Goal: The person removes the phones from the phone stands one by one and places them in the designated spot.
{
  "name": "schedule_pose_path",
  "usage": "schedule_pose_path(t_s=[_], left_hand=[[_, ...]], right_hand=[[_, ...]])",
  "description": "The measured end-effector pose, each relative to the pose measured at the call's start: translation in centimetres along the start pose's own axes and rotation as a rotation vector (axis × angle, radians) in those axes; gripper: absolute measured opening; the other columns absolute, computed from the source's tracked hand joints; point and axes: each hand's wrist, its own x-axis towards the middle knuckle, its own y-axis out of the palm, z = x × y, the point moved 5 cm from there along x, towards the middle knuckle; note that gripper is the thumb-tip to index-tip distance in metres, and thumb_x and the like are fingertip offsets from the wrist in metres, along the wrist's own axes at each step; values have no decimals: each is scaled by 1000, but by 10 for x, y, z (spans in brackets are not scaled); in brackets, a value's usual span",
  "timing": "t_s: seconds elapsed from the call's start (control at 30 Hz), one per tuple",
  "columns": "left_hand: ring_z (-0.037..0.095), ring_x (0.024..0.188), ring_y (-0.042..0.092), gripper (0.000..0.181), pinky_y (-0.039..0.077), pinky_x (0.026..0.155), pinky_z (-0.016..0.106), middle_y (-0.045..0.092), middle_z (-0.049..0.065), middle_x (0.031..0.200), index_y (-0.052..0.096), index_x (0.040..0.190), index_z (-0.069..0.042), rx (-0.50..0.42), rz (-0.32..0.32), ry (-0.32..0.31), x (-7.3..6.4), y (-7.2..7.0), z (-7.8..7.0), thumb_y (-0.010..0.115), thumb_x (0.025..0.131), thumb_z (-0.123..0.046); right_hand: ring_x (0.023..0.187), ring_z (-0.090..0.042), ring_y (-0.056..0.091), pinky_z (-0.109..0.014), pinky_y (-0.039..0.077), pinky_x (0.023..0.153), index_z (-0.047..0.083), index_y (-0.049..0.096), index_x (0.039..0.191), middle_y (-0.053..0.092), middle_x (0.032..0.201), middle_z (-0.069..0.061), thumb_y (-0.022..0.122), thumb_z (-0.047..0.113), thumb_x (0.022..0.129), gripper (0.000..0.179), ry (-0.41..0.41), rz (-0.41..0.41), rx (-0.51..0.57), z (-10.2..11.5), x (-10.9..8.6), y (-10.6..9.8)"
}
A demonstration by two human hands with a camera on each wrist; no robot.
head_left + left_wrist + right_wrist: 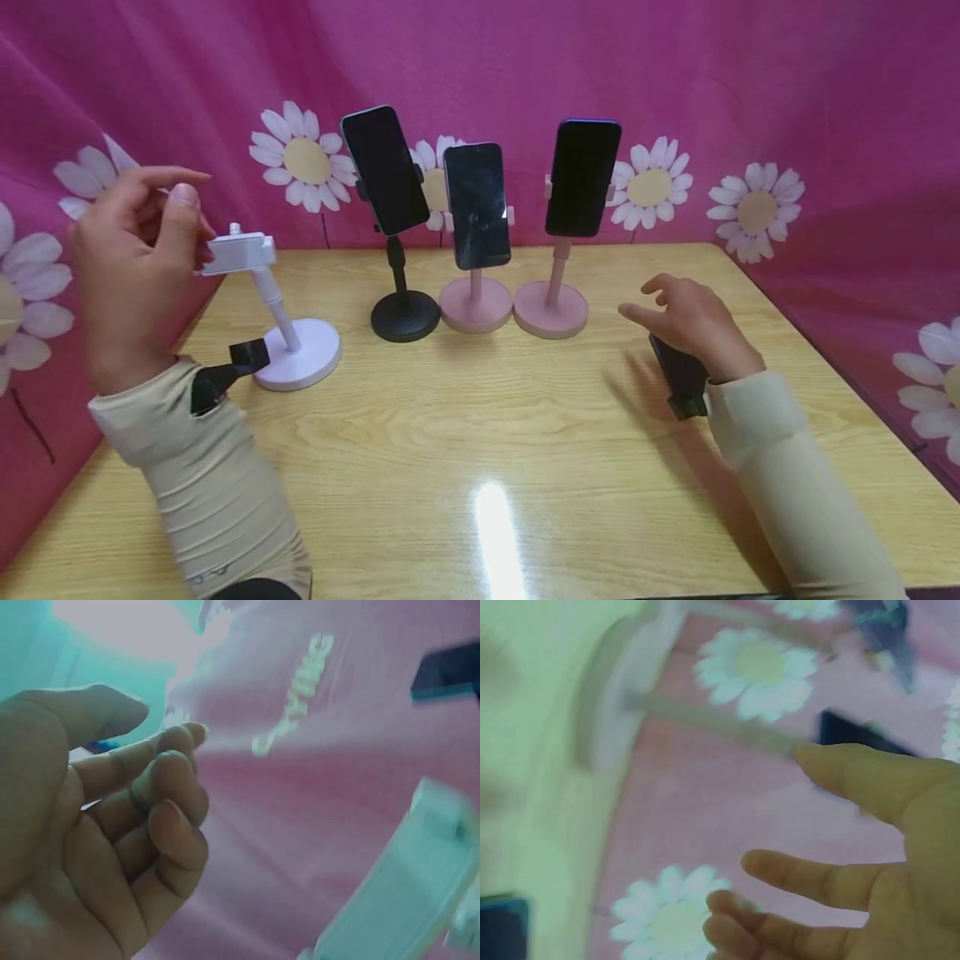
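My left hand (pixel 142 250) is raised at the left beside the white phone stand (pixel 300 354). Its fingers are loosely curled with nothing in them, and the fingertips overlap the edge of the stand's bare holder (pixel 238 252). In the left wrist view that white holder (pixel 409 877) is apart from the fingers. My right hand (pixel 693 321) hovers at the right with thumb and fingers spread and holding nothing. Under it a dark phone (pixel 678 367) lies on the table, partly hidden by the hand; the right wrist view catches a corner of this phone (pixel 502 930).
Across the back of the wooden table (pixel 420 467) stand a black phone stand (pixel 405 317) and two pink ones, a middle pink stand (pixel 476 307) and a right pink stand (pixel 551 310). Each holds an upright dark-screened phone. A pink flowered cloth (pixel 525 50) hangs behind.
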Motion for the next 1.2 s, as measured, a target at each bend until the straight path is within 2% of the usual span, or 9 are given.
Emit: schedule_pose_path(t_s=[0.2, 0.37, 0.53, 0.7, 0.8, 0.9, 1.07, 1.2], left_hand=[[12, 59, 57, 26, 48, 59, 18, 60, 1, 72, 69, 114, -10, -121, 59, 32, -1, 27, -19, 49, 99, -16], [15, 68, 60, 27, 50, 66, 20, 62, 4, 82, 64, 121, -12, -119, 126, 39, -3, 48, -22, 47, 101, -18], [13, 78, 63, 28, 52, 74, 20, 65, 4, 93, 62, 123, -11, -133, 155, 60, -4, 69, -24, 45, 101, -18], [15, 90, 65, 29, 52, 83, 26, 66, 8, 105, 59, 124, -8, -182, 171, 73, -2, 87, -24, 43, 101, -14], [19, 99, 65, 30, 51, 89, 30, 64, 9, 113, 56, 126, -4, -220, 179, 75, -1, 97, -23, 43, 101, -13], [21, 108, 63, 32, 46, 96, 29, 61, 10, 122, 52, 129, -2, -211, 198, 76, 0, 104, -22, 42, 102, -16], [18, 122, 54, 42, 39, 104, 31, 54, 7, 136, 45, 137, -9, -161, 257, 34, -2, 112, -18, 40, 102, -33], [17, 131, 43, 53, 32, 108, 40, 45, 4, 145, 38, 144, -17, -129, 303, -28, -5, 116, -11, 35, 100, -47]], right_hand=[[102, -35, 57, -51, 51, 78, 9, 57, 127, 60, 119, -19, 59, 60, 87, 64, -127, -110, 114, 52, -24, -26], [97, -25, 59, -46, 50, 78, 14, 63, 120, 65, 112, -8, 61, 51, 89, 48, -275, -205, 266, 97, -36, -35], [95, -17, 59, -38, 49, 81, 13, 65, 116, 67, 107, 0, 62, 39, 93, 35, -463, -268, 414, 138, -42, -35], [96, -12, 60, -36, 48, 84, 12, 64, 118, 66, 108, 3, 60, 33, 95, 31, -613, -268, 529, 176, -46, -34], [95, -10, 60, -34, 48, 85, 12, 63, 120, 66, 107, 4, 59, 29, 96, 30, -676, -269, 568, 197, -48, -32], [94, -9, 59, -31, 48, 84, 10, 62, 122, 66, 107, 3, 56, 27, 98, 30, -734, -285, 619, 218, -50, -29], [111, -7, 56, -26, 44, 96, 7, 54, 131, 62, 121, -4, 38, 27, 104, 37, -799, -273, 736, 246, -50, -17], [128, -6, 43, -27, 35, 106, 11, 43, 142, 48, 141, -2, 28, 36, 104, 47, -784, -230, 786, 264, -42, -4]])
